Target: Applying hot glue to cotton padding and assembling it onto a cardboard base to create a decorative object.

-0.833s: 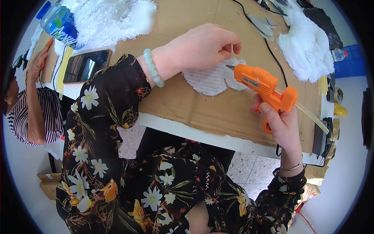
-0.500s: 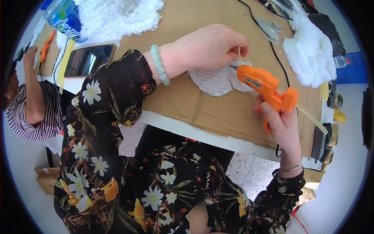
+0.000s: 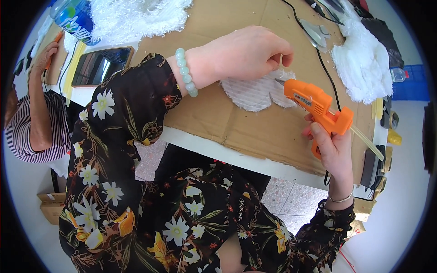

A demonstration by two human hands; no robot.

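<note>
My right hand point(image 3: 334, 148) is wrapped round the handle of an orange hot glue gun point(image 3: 314, 102), and a pale glue stick point(image 3: 368, 142) sticks out of its back end. The gun's metal nozzle points left, just above a white fluffy fabric piece point(image 3: 248, 94) with rounded lobes that lies flat on the cardboard point(image 3: 200, 113). My left hand point(image 3: 250, 52) hangs over the far edge of this piece, fingers curled and pressed together. Its fingertips are partly hidden, so what they hold, if anything, does not show.
White fluffy fabric point(image 3: 136, 18) lies at the far left, and more of it point(image 3: 362, 63) at the right. A phone point(image 3: 102, 66), a blue-labelled bottle point(image 3: 75, 20) and yellowish glue sticks point(image 3: 75, 73) are at the left. A black cable point(image 3: 330, 73) crosses the cardboard. Another person point(image 3: 38, 118) sits at left.
My right hand has drawn the glue gun slightly right and down, away from my left fingers. My left hand has barely moved. The other person's hand has shifted at the left.
</note>
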